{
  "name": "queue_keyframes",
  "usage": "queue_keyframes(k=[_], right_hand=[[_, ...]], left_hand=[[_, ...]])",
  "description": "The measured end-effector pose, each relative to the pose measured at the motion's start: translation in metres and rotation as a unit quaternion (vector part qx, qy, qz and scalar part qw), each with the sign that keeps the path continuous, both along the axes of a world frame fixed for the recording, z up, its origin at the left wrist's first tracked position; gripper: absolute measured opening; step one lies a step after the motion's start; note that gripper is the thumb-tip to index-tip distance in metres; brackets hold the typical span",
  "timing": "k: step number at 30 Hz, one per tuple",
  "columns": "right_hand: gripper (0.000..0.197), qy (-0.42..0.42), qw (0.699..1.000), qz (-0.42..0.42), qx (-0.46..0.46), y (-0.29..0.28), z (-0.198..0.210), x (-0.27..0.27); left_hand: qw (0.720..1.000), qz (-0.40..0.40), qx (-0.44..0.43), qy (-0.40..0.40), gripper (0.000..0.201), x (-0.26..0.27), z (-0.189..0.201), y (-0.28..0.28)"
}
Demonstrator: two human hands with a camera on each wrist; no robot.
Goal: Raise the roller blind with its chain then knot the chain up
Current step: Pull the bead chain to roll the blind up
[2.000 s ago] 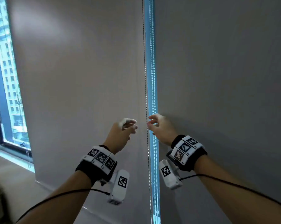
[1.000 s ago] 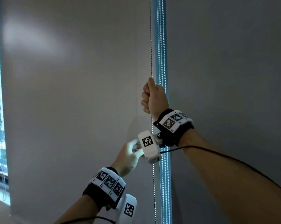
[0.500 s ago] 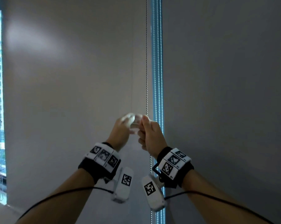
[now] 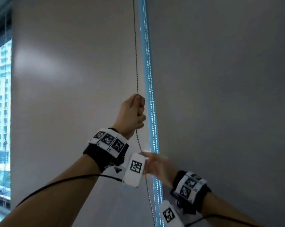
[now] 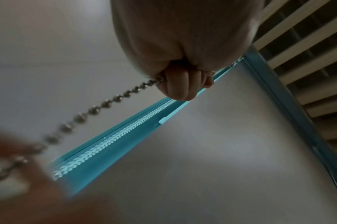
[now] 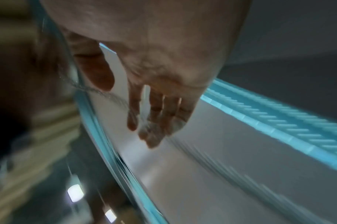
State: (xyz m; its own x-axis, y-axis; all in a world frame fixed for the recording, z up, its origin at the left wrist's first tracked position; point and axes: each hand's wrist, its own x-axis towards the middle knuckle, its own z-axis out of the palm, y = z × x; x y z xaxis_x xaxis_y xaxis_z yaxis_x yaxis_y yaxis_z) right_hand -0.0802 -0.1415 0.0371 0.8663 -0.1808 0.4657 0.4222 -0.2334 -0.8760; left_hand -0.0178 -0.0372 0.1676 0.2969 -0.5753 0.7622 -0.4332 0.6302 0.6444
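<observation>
A dark metal bead chain (image 4: 135, 54) hangs in front of the grey roller blind (image 4: 73, 79), near its right edge. My left hand (image 4: 133, 112) is raised and grips the chain in a fist. In the left wrist view the left hand (image 5: 183, 81) is curled tight, and the chain (image 5: 91, 111) runs out of it toward the lower left. My right hand (image 4: 155, 164) is lower, just right of the chain and blurred. In the right wrist view the right hand (image 6: 154, 113) has its fingers stretched out and holds nothing.
A second grey blind (image 4: 220, 95) hangs on the right. Between the two blinds runs a narrow blue-lit gap (image 4: 146, 79) with white bead chains in it. A bare window (image 4: 1, 112) with buildings outside is at the far left. Ceiling slats (image 5: 298, 60) run above.
Half a second ago both hands met at the chain at the same height. My left hand has since climbed and gripped the chain higher up, while my right hand dropped and opened.
</observation>
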Motion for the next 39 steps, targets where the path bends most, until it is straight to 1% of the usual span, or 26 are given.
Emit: queue_keyframes(k=[1, 2, 4, 7, 9, 10, 11, 12, 13, 14, 16, 17, 18, 20, 22, 23, 25, 27, 30, 32, 33, 34, 35, 36, 37, 39], right_hand=[[0.04, -0.024, 0.999, 0.016, 0.046, -0.002, 0.024, -0.004], [0.04, -0.052, 0.994, 0.033, 0.087, 0.0, 0.048, -0.008], [0.039, -0.099, 0.987, 0.04, 0.117, 0.011, 0.094, -0.015], [0.043, -0.137, 0.986, 0.02, 0.093, 0.034, 0.152, -0.016], [0.038, -0.15, 0.984, -0.012, 0.1, 0.048, 0.181, -0.014], [0.037, -0.158, 0.982, -0.03, 0.099, 0.053, 0.188, -0.013], [0.038, -0.166, 0.981, -0.057, 0.078, 0.056, 0.189, -0.011], [0.04, -0.171, 0.981, -0.085, 0.042, 0.058, 0.185, -0.008], [0.04, -0.174, 0.978, -0.115, -0.001, 0.06, 0.175, -0.004], [0.039, -0.174, 0.975, -0.135, -0.041, 0.063, 0.163, -0.002], [0.039, -0.16, 0.974, -0.138, -0.078, 0.066, 0.136, -0.001], [0.039, -0.158, 0.976, -0.129, -0.081, 0.066, 0.126, -0.001], [0.039, -0.161, 0.975, -0.125, -0.084, 0.064, 0.118, -0.002], [0.04, -0.163, 0.97, -0.142, -0.115, 0.061, 0.108, -0.006], [0.038, -0.135, 0.968, -0.16, -0.139, 0.06, 0.101, -0.012], [0.038, -0.115, 0.972, -0.156, -0.136, 0.062, 0.097, -0.015], [0.041, -0.075, 0.98, -0.136, -0.124, 0.064, 0.084, -0.021], [0.043, -0.061, 0.982, -0.118, -0.136, 0.065, 0.061, -0.024], [0.043, -0.028, 0.98, -0.093, -0.173, 0.062, 0.014, -0.028], [0.044, 0.022, 0.98, -0.068, -0.188, 0.053, -0.009, -0.028], [0.045, 0.051, 0.979, -0.05, -0.193, 0.047, -0.012, -0.027], [0.045, 0.074, 0.981, -0.026, -0.177, 0.041, -0.006, -0.026], [0.038, 0.076, 0.988, -0.004, -0.136, 0.034, 0.006, -0.024], [0.029, 0.064, 0.995, 0.017, -0.081, 0.029, 0.022, -0.024], [0.027, 0.035, 0.998, 0.037, -0.033, 0.025, 0.042, -0.025], [0.035, -0.037, 0.995, 0.08, 0.05, 0.024, 0.09, -0.03]], left_hand=[[1.0, 0.0, 0.004, 0.001, 0.032, -0.002, -0.006, 0.002], [1.0, 0.002, 0.008, 0.005, 0.032, -0.004, -0.013, 0.005], [1.0, 0.002, 0.019, 0.02, 0.032, -0.001, -0.029, 0.009], [0.997, -0.008, 0.058, 0.044, 0.03, 0.005, -0.054, 0.014], [0.996, -0.001, 0.084, 0.036, 0.027, 0.006, -0.072, 0.017], [0.995, -0.001, 0.099, 0.027, 0.024, 0.005, -0.081, 0.018], [0.993, -0.003, 0.115, 0.021, 0.025, 0.004, -0.091, 0.019], [0.991, -0.006, 0.136, 0.017, 0.031, 0.005, -0.101, 0.02], [0.987, -0.011, 0.16, 0.009, 0.04, 0.007, -0.109, 0.021], [0.982, -0.016, 0.186, -0.003, 0.041, 0.008, -0.113, 0.022], [0.973, -0.022, 0.23, -0.005, 0.026, 0.011, -0.111, 0.029], [0.97, -0.021, 0.241, 0.009, 0.027, 0.013, -0.104, 0.033], [0.972, -0.024, 0.233, 0.031, 0.031, 0.013, -0.092, 0.036], [0.981, -0.049, 0.171, 0.071, 0.036, 0.011, -0.062, 0.042], [0.989, -0.062, 0.106, 0.08, 0.04, 0.006, -0.027, 0.046], [0.991, -0.07, 0.087, 0.075, 0.042, 0.004, -0.01, 0.046], [0.991, -0.087, 0.066, 0.075, 0.045, 0.0, 0.018, 0.043], [0.992, -0.084, 0.055, 0.08, 0.039, -0.008, 0.04, 0.04], [0.995, -0.027, 0.061, 0.072, 0.028, -0.018, 0.049, 0.034], [0.998, 0.021, 0.047, 0.04, 0.029, -0.02, 0.036, 0.03], [0.998, 0.038, 0.034, 0.024, 0.031, -0.021, 0.028, 0.029], [0.999, 0.044, 0.022, 0.017, 0.032, -0.023, 0.021, 0.03], [0.999, 0.042, 0.015, 0.013, 0.033, -0.026, 0.017, 0.03], [0.999, 0.036, 0.01, 0.011, 0.034, -0.029, 0.014, 0.031], [0.999, 0.028, 0.008, 0.013, 0.034, -0.03, 0.012, 0.031], [0.999, 0.018, 0.011, 0.027, 0.034, -0.031, 0.004, 0.03]])
